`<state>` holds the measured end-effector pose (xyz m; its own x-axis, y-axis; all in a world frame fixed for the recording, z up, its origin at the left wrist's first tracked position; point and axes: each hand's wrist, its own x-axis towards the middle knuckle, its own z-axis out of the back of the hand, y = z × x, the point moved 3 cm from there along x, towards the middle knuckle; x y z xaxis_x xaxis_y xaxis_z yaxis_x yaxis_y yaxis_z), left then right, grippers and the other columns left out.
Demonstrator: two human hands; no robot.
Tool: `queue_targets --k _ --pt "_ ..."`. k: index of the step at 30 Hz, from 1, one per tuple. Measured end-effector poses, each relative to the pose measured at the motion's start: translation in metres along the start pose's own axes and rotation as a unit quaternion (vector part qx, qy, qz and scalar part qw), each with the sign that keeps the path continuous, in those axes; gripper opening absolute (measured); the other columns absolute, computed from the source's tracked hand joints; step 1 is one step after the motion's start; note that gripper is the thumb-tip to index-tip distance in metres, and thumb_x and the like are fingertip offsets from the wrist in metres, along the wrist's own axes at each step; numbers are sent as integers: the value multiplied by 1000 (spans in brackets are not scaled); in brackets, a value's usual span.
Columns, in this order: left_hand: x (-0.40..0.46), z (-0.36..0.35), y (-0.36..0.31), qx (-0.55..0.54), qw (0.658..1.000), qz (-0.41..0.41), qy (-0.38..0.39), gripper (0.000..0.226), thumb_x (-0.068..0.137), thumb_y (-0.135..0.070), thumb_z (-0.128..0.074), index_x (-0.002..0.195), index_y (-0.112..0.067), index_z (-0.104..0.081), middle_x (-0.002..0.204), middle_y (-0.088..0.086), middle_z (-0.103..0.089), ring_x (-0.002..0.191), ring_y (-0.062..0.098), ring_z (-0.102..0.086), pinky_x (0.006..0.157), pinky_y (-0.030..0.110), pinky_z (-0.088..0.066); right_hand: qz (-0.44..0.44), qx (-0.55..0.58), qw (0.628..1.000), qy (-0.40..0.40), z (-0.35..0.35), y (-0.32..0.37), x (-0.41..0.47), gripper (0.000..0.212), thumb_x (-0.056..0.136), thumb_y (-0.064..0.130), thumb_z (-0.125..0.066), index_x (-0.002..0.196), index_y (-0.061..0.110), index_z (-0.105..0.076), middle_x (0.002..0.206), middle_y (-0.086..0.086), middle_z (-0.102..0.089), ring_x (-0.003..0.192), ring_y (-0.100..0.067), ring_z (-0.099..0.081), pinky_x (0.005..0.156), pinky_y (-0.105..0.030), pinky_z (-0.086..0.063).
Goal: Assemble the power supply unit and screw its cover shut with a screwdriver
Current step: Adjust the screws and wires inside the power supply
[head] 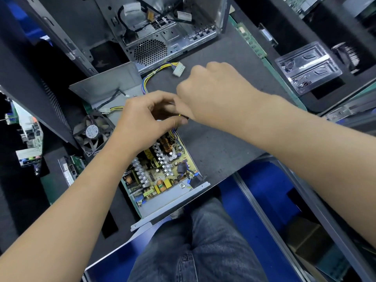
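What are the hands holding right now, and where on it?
Both hands pinch the wire bundle where it leaves the far end of the open power supply. Which fingers grip which wires cannot be told.

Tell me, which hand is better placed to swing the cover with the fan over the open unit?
Probably the left hand: the cover and its fan lie on its side. The right hand is across at the wires, farther away.

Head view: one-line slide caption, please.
Both hands, left hand and right hand, work the wire bundle above the open power supply unit, cover off.
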<state>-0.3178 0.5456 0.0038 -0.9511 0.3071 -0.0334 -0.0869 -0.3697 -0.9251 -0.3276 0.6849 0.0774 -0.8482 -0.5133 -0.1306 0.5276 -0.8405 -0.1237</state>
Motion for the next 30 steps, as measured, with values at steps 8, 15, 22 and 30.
queue_targets --k 8,15,22,30 --pt "-2 3 1 0 999 -7 -46 45 76 11 -49 99 -21 -71 81 -22 -72 76 -5 -66 71 9 -48 -111 153 979 -74 -10 6 -4 35 96 54 -50 104 21 -61 89 -10 -51 95 -36 -61 66 -35 -34" --pt "-1 16 3 -159 977 22 -143 22 94 -4 -54 103 -15 -70 90 4 -78 94 26 -74 86 35 -59 -243 415 874 -75 -44 -46 -36 30 85 51 -67 72 25 -59 64 1 -66 67 -15 -62 60 -26 -46" --pt "-42 44 14 150 984 -31 -86 22 91 -45 -64 108 -33 -72 96 -23 -73 91 -4 -68 84 10 -48 -363 707 607 -1 -119 -62 -88 8 97 17 -61 104 13 -60 79 -8 -64 58 -14 -61 58 -25 -51" --pt "-58 41 22 290 954 -50 -52 27 95 -35 -66 110 -14 -75 98 -2 -76 89 19 -70 84 25 -52 -232 660 704 123 -119 14 -96 42 68 54 -75 63 23 -47 66 1 -61 62 -14 -50 68 -32 -43"
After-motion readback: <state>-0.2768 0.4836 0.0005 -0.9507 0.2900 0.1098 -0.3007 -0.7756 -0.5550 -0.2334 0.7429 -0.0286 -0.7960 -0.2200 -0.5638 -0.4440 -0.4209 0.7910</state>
